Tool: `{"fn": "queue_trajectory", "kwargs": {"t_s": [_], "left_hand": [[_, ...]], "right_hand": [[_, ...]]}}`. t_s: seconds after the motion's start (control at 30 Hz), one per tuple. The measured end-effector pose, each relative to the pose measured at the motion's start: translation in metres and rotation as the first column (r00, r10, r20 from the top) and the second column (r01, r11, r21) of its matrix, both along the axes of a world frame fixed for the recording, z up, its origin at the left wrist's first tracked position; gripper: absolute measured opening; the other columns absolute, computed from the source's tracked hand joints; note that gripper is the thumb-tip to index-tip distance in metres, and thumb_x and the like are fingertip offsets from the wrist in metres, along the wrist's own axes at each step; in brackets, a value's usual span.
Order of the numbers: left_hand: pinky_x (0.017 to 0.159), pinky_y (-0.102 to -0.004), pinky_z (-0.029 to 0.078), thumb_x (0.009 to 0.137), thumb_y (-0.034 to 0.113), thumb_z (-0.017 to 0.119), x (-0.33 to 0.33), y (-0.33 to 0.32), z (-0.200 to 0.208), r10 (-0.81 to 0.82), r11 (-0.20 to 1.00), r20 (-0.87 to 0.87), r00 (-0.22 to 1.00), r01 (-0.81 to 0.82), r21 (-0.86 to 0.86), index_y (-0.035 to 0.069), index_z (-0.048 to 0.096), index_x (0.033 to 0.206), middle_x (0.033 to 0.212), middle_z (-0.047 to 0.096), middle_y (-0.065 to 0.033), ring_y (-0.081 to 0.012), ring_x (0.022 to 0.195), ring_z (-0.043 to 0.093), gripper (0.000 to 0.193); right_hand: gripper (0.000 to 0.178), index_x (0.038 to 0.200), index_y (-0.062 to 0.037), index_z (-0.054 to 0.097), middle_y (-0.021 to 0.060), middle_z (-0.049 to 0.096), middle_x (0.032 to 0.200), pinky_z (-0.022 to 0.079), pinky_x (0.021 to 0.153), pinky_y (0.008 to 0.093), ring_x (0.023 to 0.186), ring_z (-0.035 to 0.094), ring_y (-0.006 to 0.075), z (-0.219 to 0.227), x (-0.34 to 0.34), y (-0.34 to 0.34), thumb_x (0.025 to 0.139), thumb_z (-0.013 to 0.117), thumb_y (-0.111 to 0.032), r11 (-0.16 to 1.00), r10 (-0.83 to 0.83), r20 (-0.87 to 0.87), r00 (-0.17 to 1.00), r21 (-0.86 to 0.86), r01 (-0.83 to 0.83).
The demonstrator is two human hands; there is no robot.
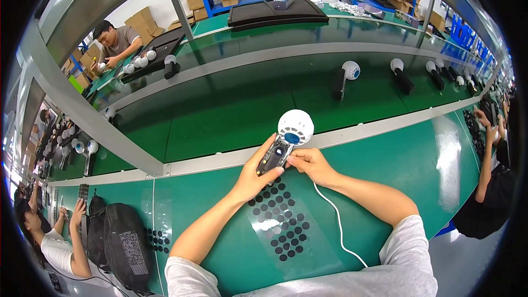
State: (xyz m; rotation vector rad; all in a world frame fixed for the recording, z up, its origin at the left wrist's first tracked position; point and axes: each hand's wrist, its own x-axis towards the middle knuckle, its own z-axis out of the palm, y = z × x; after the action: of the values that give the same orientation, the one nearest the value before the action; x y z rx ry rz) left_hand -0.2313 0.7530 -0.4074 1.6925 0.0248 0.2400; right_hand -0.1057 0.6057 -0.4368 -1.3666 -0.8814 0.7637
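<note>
My left hand (254, 179) is wrapped round the handle of a handheld device with a white ball-shaped head (296, 122). That head has a ring of dark slots and a blue round part. The handle (275, 157) is dark, and its upward face shows small parts like a circuit board. My right hand (313, 165) is closed in a pinch at the handle's right side. A white cable (336, 212) comes out below this hand and curves down towards my body. Its end is hidden by the fingers. Under my hands lies a clear sheet with several round black stickers (283, 220).
Beyond the metal rail (352, 136) runs a green conveyor belt (231, 115) carrying similar devices (401, 77). A grey metal post (93, 99) rises at left. A black mesh bag (126, 242) lies left on the table. Other people work at left, far left and right (487, 170).
</note>
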Motion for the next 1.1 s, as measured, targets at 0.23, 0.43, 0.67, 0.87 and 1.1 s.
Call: {"fn": "queue_trajectory", "kwargs": {"t_s": [0.23,0.43,0.67,0.87,1.1], "left_hand": [[0.083,-0.0277,0.043,0.068,-0.003,0.062,0.013,0.016,-0.004,-0.010,0.974,0.157,0.988,-0.026,0.226,0.010,0.028,0.139,0.125,0.049,-0.0126,-0.0235,0.103,0.052,0.080],[0.097,-0.0369,0.034,0.076,0.013,0.062,0.033,0.080,-0.028,0.403,0.696,0.209,0.891,-0.447,0.561,0.002,0.033,0.134,0.126,0.047,-0.0157,-0.0314,0.120,0.039,0.066],[0.101,-0.0434,0.030,0.083,0.029,0.056,0.041,0.107,-0.045,0.499,0.347,0.262,0.826,-0.467,0.813,-0.002,0.038,0.127,0.124,0.046,-0.0186,-0.0374,0.128,0.026,0.057],[0.100,-0.0447,0.031,0.083,0.027,0.056,0.037,0.103,-0.043,0.347,0.219,0.404,0.846,-0.492,0.843,0.000,0.040,0.126,0.121,0.048,-0.0177,-0.0362,0.128,0.026,0.053],[0.100,-0.0433,0.032,0.082,0.027,0.058,0.035,0.102,-0.044,0.368,0.166,0.404,0.838,-0.486,0.858,0.004,0.043,0.125,0.121,0.048,-0.0146,-0.0349,0.128,0.028,0.051]], "right_hand": [[0.018,0.077,-0.0023,0.059,-0.0025,0.046,0.058,0.024,0.046,0.0172,0.050,0.033,0.0042,0.001,0.000,-0.002,0.089,0.051,-0.013,0.999,-0.016,-0.017,1.000,0.029,0.017],[0.018,0.074,-0.0032,0.059,-0.0035,0.045,0.056,0.025,0.047,0.0181,0.049,0.033,0.0042,0.000,-0.009,0.004,0.087,0.052,-0.013,0.997,-0.074,0.164,0.984,0.028,0.070],[0.018,0.072,-0.0017,0.058,-0.0045,0.043,0.052,0.025,0.045,0.0201,0.047,0.030,0.0049,0.003,-0.012,0.006,0.085,0.054,-0.014,0.995,-0.098,0.226,0.969,0.028,0.095],[0.018,0.072,-0.0015,0.059,-0.0041,0.043,0.052,0.025,0.045,0.0203,0.047,0.030,0.0054,0.006,-0.013,0.009,0.085,0.054,-0.014,0.997,-0.077,0.283,0.956,0.006,0.078],[0.018,0.073,-0.0009,0.060,-0.0042,0.044,0.053,0.025,0.046,0.0190,0.047,0.031,0.0052,0.005,-0.014,0.009,0.085,0.055,-0.014,0.997,-0.068,0.351,0.934,-0.009,0.076]]}}
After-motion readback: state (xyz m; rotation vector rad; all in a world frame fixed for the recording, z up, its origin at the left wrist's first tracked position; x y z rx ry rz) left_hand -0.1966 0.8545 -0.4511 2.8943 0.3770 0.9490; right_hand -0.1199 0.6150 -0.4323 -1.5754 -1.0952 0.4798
